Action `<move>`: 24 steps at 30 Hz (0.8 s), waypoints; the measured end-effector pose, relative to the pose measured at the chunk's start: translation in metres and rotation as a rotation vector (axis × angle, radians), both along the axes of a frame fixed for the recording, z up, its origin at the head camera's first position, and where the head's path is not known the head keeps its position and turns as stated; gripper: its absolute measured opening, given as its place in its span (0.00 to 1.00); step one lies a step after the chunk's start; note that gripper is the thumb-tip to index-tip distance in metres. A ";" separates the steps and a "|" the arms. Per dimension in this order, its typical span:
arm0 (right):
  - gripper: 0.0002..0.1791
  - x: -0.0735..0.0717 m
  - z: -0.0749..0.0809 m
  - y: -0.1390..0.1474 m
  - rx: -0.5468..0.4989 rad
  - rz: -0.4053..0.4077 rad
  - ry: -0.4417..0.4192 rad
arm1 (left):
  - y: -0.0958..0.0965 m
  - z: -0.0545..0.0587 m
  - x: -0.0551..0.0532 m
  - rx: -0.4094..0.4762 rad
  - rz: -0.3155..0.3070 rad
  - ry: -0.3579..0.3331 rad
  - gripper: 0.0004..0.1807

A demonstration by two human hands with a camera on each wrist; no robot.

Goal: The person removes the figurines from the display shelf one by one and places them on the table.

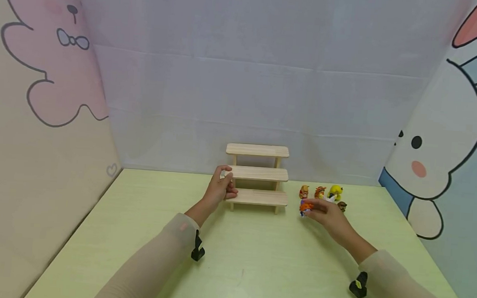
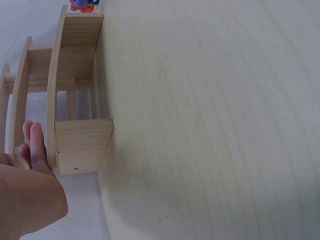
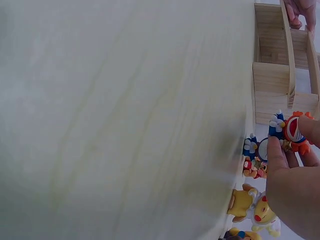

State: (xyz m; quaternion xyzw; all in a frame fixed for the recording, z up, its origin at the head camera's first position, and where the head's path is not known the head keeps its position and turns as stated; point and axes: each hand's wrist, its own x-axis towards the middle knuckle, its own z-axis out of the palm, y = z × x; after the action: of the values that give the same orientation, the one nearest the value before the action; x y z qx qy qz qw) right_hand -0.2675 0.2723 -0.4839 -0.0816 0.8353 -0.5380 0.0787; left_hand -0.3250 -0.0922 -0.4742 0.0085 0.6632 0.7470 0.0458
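Observation:
A small wooden three-tier display stand [image 1: 261, 173] stands at the back of the table. My left hand [image 1: 221, 187] grips its left end at the middle board, fingers reaching into the gap above the lowest board. My right hand [image 1: 330, 216] pinches a small orange, blue and white toy figurine [image 3: 292, 131] between thumb and fingers, to the right of the stand. Behind and beside that hand are several more toy figurines, among them a yellow one [image 1: 335, 192], an orange striped one [image 1: 320, 192] and a brown one [image 1: 342, 206]. The hand partly hides this group.
The pale green-yellow table [image 1: 238, 269] reaches back to a light cloth backdrop [image 1: 246, 94]. A side panel with a pink bear [image 1: 53, 62] rises on the left, and one with a white rabbit [image 1: 437, 153] on the right. Another small figurine [image 1: 304, 192] stands near the table's back edge.

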 end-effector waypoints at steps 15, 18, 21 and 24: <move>0.25 0.005 -0.013 0.008 0.010 0.010 0.005 | -0.002 -0.007 -0.004 0.012 -0.015 0.015 0.13; 0.24 0.005 -0.016 0.007 0.008 0.015 -0.001 | -0.003 -0.008 -0.004 0.018 -0.018 0.020 0.13; 0.25 0.004 -0.019 0.006 0.014 0.017 -0.007 | -0.003 -0.008 -0.004 0.021 -0.016 0.015 0.13; 0.25 0.004 -0.021 0.005 0.025 0.012 -0.008 | -0.003 -0.009 -0.005 0.018 -0.015 0.007 0.15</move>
State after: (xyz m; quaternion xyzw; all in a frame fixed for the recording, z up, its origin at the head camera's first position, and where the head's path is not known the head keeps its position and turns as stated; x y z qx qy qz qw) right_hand -0.2637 0.2771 -0.5049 -0.0835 0.8411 -0.5273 0.0862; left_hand -0.3296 -0.0951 -0.4828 0.0163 0.6565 0.7525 0.0491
